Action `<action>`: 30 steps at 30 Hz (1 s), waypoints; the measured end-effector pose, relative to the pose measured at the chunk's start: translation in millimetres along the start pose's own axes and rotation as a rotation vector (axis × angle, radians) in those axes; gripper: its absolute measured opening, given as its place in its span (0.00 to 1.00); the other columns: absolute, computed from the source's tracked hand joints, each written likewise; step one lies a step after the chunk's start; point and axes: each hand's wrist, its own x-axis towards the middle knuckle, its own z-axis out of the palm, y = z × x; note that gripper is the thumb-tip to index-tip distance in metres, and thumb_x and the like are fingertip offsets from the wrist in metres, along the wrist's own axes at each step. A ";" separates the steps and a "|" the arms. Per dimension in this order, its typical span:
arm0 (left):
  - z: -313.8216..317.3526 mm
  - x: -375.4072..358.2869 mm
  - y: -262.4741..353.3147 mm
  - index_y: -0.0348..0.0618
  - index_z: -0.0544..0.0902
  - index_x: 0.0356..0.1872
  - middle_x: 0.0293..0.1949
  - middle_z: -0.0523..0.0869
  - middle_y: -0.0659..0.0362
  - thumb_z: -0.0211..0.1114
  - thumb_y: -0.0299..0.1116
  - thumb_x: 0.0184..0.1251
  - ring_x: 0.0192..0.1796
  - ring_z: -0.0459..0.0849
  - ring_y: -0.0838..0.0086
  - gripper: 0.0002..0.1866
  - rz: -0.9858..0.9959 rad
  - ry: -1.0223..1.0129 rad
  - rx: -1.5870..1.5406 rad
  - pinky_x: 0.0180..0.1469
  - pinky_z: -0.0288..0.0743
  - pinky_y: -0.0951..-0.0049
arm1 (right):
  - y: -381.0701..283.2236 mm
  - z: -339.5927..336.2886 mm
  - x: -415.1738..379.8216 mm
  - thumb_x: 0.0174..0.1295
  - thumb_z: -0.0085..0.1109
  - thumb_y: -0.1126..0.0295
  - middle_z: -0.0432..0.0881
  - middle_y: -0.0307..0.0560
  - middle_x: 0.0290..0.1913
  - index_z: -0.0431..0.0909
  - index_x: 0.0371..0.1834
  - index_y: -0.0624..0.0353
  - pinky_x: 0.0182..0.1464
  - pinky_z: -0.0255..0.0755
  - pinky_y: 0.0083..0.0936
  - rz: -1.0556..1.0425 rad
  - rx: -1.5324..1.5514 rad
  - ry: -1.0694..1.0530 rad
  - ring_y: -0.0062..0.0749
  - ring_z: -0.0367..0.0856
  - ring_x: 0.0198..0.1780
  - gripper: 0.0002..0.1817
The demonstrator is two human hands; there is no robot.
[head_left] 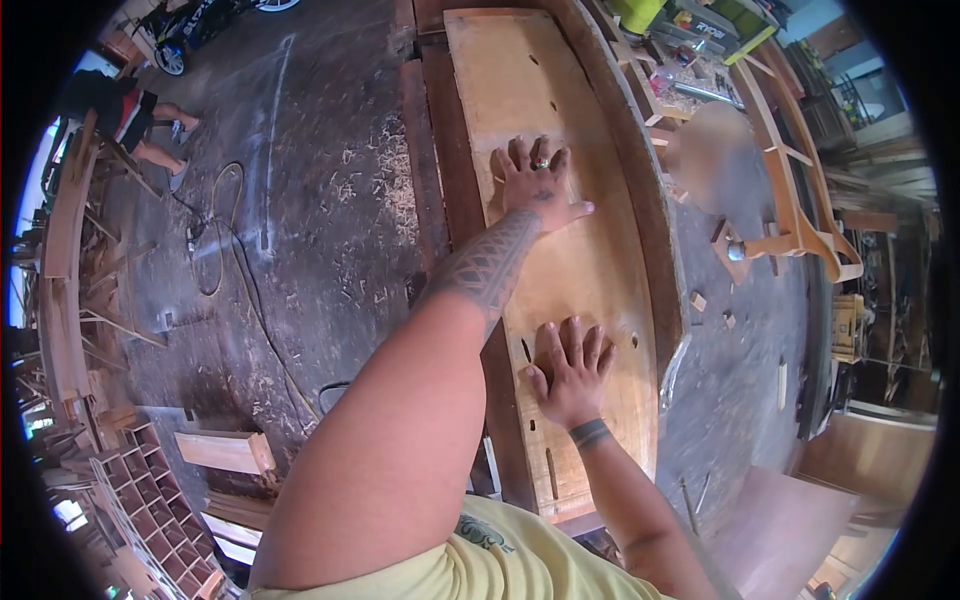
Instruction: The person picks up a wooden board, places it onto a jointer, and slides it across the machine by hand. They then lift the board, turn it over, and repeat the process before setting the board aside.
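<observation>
A long, pale wooden board with several dark slots and holes lies in front of me on darker timber. My left hand rests palm down on its upper middle part, fingers spread, a ring on one finger. Closer to my body, my right hand lies flat on the same board, its fingers apart too. Neither hand grips anything. Beside the board on the right runs a thick, curved slab edge; a dark plank runs along its left side.
Wood shavings and a cable lie on the dark floor to the left. A wooden frame stands at right, near a bench with tools. Another person's legs show at far left. A compartmented wooden rack is lower left.
</observation>
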 end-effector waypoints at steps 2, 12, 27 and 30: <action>-4.3 0.4 0.9 0.58 0.51 0.99 0.98 0.50 0.49 0.56 0.85 0.73 0.96 0.41 0.30 0.63 -0.007 -0.015 0.007 0.90 0.30 0.16 | 0.0 -1.7 1.5 0.80 0.56 0.34 0.54 0.57 0.98 0.62 0.97 0.35 0.88 0.28 0.89 0.003 0.002 -0.008 0.82 0.39 0.96 0.45; -7.9 14.1 -0.7 0.60 0.52 0.99 0.98 0.50 0.51 0.56 0.86 0.73 0.96 0.44 0.32 0.63 -0.017 -0.023 0.071 0.90 0.33 0.17 | -2.8 -5.7 13.4 0.81 0.54 0.33 0.56 0.53 0.98 0.63 0.96 0.33 0.89 0.29 0.86 0.022 0.022 0.009 0.79 0.40 0.96 0.44; -5.0 38.1 -7.7 0.63 0.55 0.98 0.98 0.52 0.51 0.56 0.90 0.69 0.95 0.48 0.35 0.64 -0.027 0.069 0.107 0.90 0.38 0.19 | -5.5 -9.2 35.9 0.81 0.52 0.31 0.56 0.52 0.98 0.64 0.96 0.31 0.89 0.28 0.85 0.026 0.031 0.031 0.78 0.43 0.96 0.44; -9.2 43.1 -8.3 0.64 0.54 0.98 0.98 0.50 0.53 0.57 0.89 0.69 0.97 0.45 0.38 0.64 -0.041 0.035 0.089 0.91 0.34 0.19 | -6.4 -9.7 40.3 0.81 0.52 0.31 0.56 0.52 0.98 0.63 0.96 0.30 0.89 0.28 0.85 0.033 0.032 0.023 0.79 0.42 0.96 0.44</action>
